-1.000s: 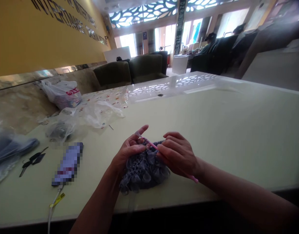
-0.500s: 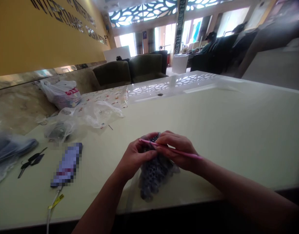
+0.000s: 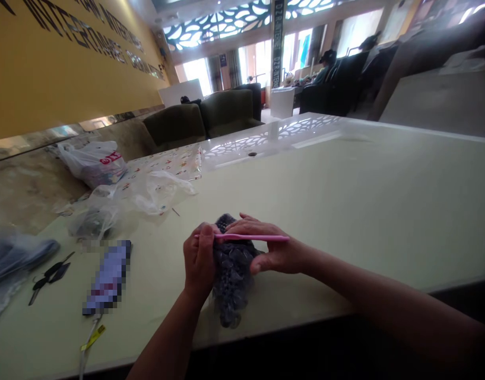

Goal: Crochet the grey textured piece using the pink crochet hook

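A dark grey crocheted piece (image 3: 232,279) with a ruffled, hanging lower part is between my hands, near the table's front edge. My left hand (image 3: 200,256) is closed at its left side, the thumb pressing on the left end of a pink crochet hook (image 3: 262,237). The hook lies nearly level across the piece and in front of my right hand (image 3: 279,250). That hand rests against the right side of the piece, its fingers stretched over the top and the thumb held apart below. The dark yarn's path through the fingers is too small to make out.
Left on the pale table (image 3: 345,211) are a phone (image 3: 107,279) on a white cable, keys (image 3: 50,274), clear plastic bags (image 3: 159,190) and a wrapped dark bundle (image 3: 20,253). Behind them stands a white carrier bag (image 3: 94,161). A seated person (image 3: 325,66) is far off.
My left hand has taken the hook's end in its grip. My right hand has let go of the hook and spread its fingers. The hook now lies level, and the view has shifted slightly.
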A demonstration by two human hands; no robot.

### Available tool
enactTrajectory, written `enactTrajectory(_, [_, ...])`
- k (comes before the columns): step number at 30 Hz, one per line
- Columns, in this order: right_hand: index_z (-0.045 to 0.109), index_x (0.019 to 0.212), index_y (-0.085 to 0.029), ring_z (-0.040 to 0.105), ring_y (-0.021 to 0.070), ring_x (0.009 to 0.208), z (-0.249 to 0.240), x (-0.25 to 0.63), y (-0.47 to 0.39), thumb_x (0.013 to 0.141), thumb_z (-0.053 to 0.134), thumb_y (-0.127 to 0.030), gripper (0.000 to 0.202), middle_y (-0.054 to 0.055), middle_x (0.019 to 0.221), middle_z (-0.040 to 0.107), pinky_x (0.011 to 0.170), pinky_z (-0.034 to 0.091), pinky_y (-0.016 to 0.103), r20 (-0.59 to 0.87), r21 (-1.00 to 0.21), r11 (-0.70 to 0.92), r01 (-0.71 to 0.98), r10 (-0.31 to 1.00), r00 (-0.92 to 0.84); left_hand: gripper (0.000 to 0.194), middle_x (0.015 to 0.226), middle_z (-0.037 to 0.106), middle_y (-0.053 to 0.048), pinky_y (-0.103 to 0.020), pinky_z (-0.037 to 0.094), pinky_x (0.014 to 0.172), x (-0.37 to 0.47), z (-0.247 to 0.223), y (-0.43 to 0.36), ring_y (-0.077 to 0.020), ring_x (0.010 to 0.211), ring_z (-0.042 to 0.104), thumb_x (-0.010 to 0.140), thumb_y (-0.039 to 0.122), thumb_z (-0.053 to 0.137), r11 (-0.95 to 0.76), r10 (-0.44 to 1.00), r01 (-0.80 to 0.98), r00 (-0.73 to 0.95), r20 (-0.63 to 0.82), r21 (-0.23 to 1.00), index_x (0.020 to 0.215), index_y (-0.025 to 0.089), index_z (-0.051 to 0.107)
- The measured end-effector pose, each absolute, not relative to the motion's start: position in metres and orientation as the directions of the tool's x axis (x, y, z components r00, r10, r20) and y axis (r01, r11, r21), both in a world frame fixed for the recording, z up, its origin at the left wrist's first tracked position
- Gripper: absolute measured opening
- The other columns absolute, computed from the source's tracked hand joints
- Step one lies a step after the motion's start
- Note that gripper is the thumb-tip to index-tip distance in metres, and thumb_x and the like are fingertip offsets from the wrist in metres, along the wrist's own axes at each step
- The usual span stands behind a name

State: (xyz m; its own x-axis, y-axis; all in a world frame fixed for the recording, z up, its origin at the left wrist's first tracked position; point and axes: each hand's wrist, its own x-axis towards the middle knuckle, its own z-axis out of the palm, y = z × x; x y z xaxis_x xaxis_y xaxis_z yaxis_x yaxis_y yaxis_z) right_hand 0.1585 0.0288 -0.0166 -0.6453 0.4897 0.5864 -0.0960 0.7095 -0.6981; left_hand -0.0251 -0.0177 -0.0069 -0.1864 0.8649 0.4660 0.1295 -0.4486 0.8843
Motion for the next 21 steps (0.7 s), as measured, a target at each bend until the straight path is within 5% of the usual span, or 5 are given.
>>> enactTrajectory(3, [0.068, 0.107, -0.019, 0.063, 0.0228, 0.108, -0.019, 0.158, 0.031, 0.086, 0.068, -0.055, 0.042, 0.01, 0.11, 0.07, 0.122, 0.016, 0.056, 0.617, -0.491, 0.87, 0.027, 0.369, -0.695, 0.043, 0.064, 0.056, 0.0, -0.028, 0.04, 0.063, -0.032, -0.005, -0.016, -0.0149, 0.065, 0.051, 0.098, 0.043, 0.048, -0.53, 0.808, 0.09, -0.248, 0.534, 0.843, 0.064, 0.019, 0.056])
enactTrajectory(9, [0.061, 0.082, -0.018, 0.061, 0.0125, 0.078, -0.008, 0.163, 0.029, 0.101, 0.047, -0.028, 0.026, 0.001, 0.082, 0.066, 0.118, 0.029, 0.043, 0.597, -0.41, 0.912, -0.004, 0.265, -0.757, 0.042, 0.051, 0.047, 0.001, -0.03, 0.036, 0.053, -0.043, -0.005, -0.015, -0.0138, 0.051, 0.044, 0.096, 0.036, 0.05, -0.596, 0.789, -0.028, -0.205, 0.579, 0.802, 0.057, 0.019, 0.051])
enactTrajectory(12, [0.051, 0.068, -0.019, 0.048, 0.0109, 0.061, -0.006, 0.163, 0.03, 0.103, 0.045, -0.041, 0.042, -0.004, 0.062, 0.05, 0.092, 0.046, 0.032, 0.534, -0.441, 0.898, -0.004, 0.258, -0.805, 0.041, 0.049, 0.043, 0.002, -0.029, 0.033, 0.051, -0.045, -0.006, -0.017, -0.0127, 0.048, 0.041, 0.095, 0.034, 0.051, -0.635, 0.762, -0.026, -0.19, 0.619, 0.772, 0.057, 0.019, 0.051])
enactTrajectory(15, [0.057, 0.073, -0.017, 0.046, 0.012, 0.064, -0.006, 0.163, 0.032, 0.092, 0.053, -0.065, 0.051, -0.001, 0.071, 0.052, 0.064, 0.039, 0.025, 0.474, -0.449, 0.893, 0.029, 0.265, -0.84, 0.04, 0.048, 0.04, 0.003, -0.028, 0.032, 0.05, -0.047, -0.006, -0.018, -0.012, 0.046, 0.04, 0.095, 0.032, 0.05, -0.638, 0.763, -0.034, -0.164, 0.625, 0.769, 0.057, 0.019, 0.05])
enactTrajectory(21, [0.067, 0.082, -0.014, 0.049, 0.0131, 0.067, 0.002, 0.172, 0.037, 0.097, 0.027, -0.07, 0.07, 0.004, 0.08, 0.055, 0.064, 0.039, 0.025, 0.343, -0.538, 0.84, 0.066, 0.29, -0.894, 0.046, 0.047, 0.031, 0.004, -0.029, 0.029, 0.052, -0.058, 0.0, -0.016, -0.0103, 0.047, 0.031, 0.097, 0.034, 0.045, -0.584, 0.805, -0.149, 0.015, 0.593, 0.798, 0.054, 0.018, 0.041])
